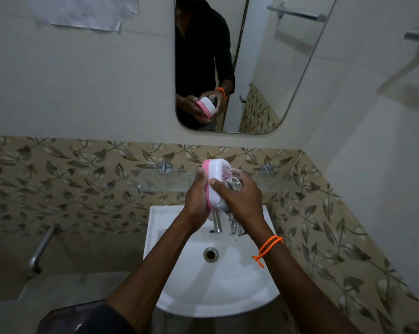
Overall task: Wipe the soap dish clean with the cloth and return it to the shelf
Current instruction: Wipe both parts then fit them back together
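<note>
- Hanging above the white sink [179, 292], both hands work together.
- Left hand [196, 201] curls closed around the soap dish [217, 179], held on edge.
- Right hand [242, 196] clenches the bunched cloth [235, 186] against it, thumb across the lid.
- Glass shelf [155, 179] lies just beyond.

No readable text shows; the soap dish [217, 175] bears only a pink motif.

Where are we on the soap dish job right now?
Done: the soap dish is off the glass shelf. In hand: the left hand holds it over the sink while the right hand presses the cloth against it. Left: finishing the wipe and setting it back on the shelf.
</note>
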